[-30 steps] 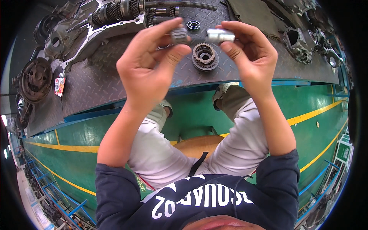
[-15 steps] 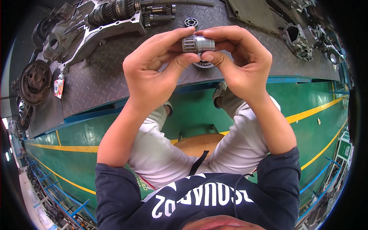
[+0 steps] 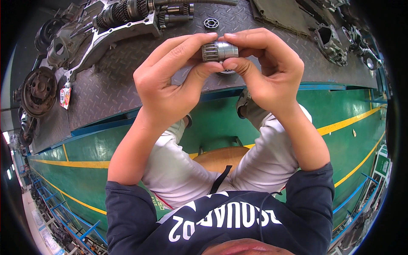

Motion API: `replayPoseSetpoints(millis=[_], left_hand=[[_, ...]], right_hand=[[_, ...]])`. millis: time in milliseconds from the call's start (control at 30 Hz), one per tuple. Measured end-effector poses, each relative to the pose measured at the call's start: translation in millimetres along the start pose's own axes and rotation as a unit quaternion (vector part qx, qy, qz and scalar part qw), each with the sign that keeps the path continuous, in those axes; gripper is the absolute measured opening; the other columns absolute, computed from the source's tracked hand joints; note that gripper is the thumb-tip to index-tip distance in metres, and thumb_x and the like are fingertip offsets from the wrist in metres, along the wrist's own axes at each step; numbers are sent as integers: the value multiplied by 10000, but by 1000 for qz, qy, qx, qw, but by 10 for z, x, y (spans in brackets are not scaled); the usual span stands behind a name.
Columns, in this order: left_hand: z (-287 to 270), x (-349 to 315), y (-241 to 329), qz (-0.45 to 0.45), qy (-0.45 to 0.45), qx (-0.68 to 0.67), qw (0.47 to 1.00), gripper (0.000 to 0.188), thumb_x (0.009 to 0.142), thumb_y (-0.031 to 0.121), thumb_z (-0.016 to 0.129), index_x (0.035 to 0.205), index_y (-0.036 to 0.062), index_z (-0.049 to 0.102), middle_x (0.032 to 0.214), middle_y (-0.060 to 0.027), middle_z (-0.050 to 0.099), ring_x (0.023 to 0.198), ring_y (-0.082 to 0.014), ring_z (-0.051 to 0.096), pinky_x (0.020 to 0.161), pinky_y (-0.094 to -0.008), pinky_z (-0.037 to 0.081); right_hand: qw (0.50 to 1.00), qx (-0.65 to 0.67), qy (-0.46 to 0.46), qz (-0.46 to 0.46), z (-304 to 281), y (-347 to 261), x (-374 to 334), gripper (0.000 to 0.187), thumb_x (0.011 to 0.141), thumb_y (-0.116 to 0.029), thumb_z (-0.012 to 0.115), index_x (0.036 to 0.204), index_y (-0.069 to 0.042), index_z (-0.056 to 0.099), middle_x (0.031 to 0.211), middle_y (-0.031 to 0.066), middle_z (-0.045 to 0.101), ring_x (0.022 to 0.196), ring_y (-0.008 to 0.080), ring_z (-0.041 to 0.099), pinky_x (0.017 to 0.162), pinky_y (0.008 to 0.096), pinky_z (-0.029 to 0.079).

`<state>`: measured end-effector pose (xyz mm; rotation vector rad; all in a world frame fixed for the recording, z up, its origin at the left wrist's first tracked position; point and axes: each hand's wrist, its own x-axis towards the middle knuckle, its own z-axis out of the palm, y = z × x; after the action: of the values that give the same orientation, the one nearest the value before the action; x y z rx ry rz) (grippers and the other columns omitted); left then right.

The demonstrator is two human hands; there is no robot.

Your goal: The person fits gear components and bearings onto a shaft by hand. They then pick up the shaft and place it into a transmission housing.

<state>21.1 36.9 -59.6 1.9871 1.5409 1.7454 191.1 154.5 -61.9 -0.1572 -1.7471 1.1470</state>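
Over the workbench [image 3: 123, 91] I hold a short metal cylinder level between both hands. Its left part looks like a needle roller bearing [image 3: 209, 52] with slim parallel rollers; its right part is a smooth, shiny sleeve [image 3: 229, 49]. My left hand [image 3: 168, 78] is closed on the roller end, fingers above and thumb below. My right hand [image 3: 272, 72] pinches the sleeve end the same way. The two thumb tips meet under the joint. Just behind the hands a small ball bearing [image 3: 211, 23] lies flat on the bench. A metal ring [image 3: 227, 73] below the thumbs is mostly hidden.
An opened gearbox housing [image 3: 114, 51] with a gear shaft [image 3: 123, 13] stands at the back left. A rusty round drum [image 3: 39, 91] sits at the left edge. Back right are a folded cloth [image 3: 282, 17] and a metal casting [image 3: 329, 44]. A wooden stool [image 3: 219, 159] is under me.
Both hands stay on the cylinder and have shifted only slightly. The left fingers and wrist turn a little, and the ring under the thumbs is more covered than before.
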Motion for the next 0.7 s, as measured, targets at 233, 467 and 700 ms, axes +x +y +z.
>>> replayPoseSetpoints(millis=[233,467,700], left_hand=[[-80,14,-19,-69,35,-77,994,381,995,-9,740,1349,-121,652,1209,-135,690,1055,-179,726,910,-294,630],[-9,32,0,-99,30,-105,989,387,905,-50,816,1281,-66,726,1131,-103,715,984,-157,738,832,-263,632],[8,26,-18,-113,11,-177,978,403,900,-65,809,1291,-75,713,1165,-125,716,1024,-181,748,883,-285,647]], right_hand=[[993,-52,19,-106,-49,45,56,352,717,166,821,1034,16,789,1066,156,790,941,232,770,798,311,616],[997,-29,24,-72,-27,48,51,350,720,161,814,1033,7,795,1045,153,792,974,240,779,809,320,627],[995,-59,6,-86,-4,71,35,331,741,121,835,1047,0,800,1042,147,792,926,225,782,789,310,629]])
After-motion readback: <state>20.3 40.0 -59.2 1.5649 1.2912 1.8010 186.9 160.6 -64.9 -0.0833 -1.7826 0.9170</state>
